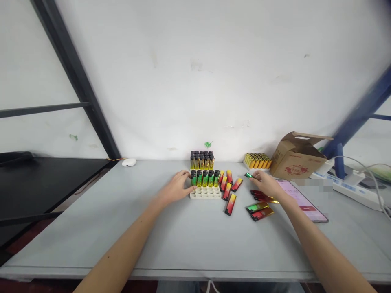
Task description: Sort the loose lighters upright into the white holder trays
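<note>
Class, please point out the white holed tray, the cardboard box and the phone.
White holed tray (205, 197): head view, on its front wall.
Cardboard box (297, 165): head view, on its printed side.
Phone (301, 199): head view, on its lit screen.

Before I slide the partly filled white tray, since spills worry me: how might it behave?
The white tray looks rigid, so it should slide without bending. Its upright lighters stand tall and might lean. With its front holes bare, the back is probably heavier.

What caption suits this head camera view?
Left hand at a partly filled white tray of lighters, right hand at a green lighter.
</note>
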The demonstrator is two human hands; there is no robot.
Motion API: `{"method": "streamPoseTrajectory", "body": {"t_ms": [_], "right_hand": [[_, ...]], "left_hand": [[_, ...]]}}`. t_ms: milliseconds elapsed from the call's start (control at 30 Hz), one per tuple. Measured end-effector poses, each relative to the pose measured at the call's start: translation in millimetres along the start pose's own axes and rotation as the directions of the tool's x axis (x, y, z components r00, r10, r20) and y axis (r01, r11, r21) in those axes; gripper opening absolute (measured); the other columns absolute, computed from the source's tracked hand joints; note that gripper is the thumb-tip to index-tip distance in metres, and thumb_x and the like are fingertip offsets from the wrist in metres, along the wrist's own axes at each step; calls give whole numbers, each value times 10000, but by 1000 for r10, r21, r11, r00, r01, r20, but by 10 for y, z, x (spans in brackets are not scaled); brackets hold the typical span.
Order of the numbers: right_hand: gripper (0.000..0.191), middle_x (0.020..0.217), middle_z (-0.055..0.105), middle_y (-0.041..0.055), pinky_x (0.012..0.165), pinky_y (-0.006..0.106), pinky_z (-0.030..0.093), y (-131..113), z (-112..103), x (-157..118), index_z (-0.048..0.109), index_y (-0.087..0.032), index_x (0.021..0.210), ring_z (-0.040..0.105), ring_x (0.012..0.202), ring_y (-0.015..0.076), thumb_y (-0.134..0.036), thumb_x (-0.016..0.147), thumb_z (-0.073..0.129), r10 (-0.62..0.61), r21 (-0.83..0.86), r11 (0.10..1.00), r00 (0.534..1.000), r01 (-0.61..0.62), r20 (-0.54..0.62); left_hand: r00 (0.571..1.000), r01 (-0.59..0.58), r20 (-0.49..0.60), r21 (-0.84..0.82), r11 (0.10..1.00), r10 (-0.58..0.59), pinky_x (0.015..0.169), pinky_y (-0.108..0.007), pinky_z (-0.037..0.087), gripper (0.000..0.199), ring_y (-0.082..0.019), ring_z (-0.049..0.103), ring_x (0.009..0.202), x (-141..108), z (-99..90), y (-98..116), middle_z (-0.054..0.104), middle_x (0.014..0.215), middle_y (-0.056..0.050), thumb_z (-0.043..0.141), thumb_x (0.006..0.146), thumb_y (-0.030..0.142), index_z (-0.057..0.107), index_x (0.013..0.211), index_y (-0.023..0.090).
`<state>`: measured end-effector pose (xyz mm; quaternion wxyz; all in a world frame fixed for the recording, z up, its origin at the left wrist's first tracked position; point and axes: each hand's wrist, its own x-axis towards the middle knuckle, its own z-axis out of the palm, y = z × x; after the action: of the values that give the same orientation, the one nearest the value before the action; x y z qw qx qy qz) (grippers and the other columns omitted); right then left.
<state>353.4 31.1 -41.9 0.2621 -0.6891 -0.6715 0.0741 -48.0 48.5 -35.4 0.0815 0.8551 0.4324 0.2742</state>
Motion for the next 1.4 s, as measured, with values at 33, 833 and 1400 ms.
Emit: {"method": "streamPoseTrajectory", "body": {"t_ms": [33,833,1400], "right_hand": [[236,812,689,79,663,334,418,-42,2,31,571,-209,931,610,738,246,-419,834,527,23,27,999,999,-22,-36],[400,536,196,-80,414,212,179,-1378,216,-203,458,-198,612,145,448,78,-536,824,442,-208,939,92,916,-332,344],[383,487,217,-70,415,212,184,-1448,300,-252,491,-192,557,167,438,84,-478,802,418,-155,949,-5,937,-317,312]], "left_hand": [[1000,0,-2,3,1000,0,920,-396,482,379,-287,558,1156,-4,0,5,599,1224,-109,576,850,493,604,1083,195],[999,27,38,23,999,-28,935,-409,462,316,-281,569,1104,-18,-25,85,617,1154,-111,518,890,440,570,1078,191],[997,56,53,13,998,-57,886,-409,480,304,-279,579,1053,-19,-21,118,621,1095,-103,509,890,429,561,1087,204]]}}
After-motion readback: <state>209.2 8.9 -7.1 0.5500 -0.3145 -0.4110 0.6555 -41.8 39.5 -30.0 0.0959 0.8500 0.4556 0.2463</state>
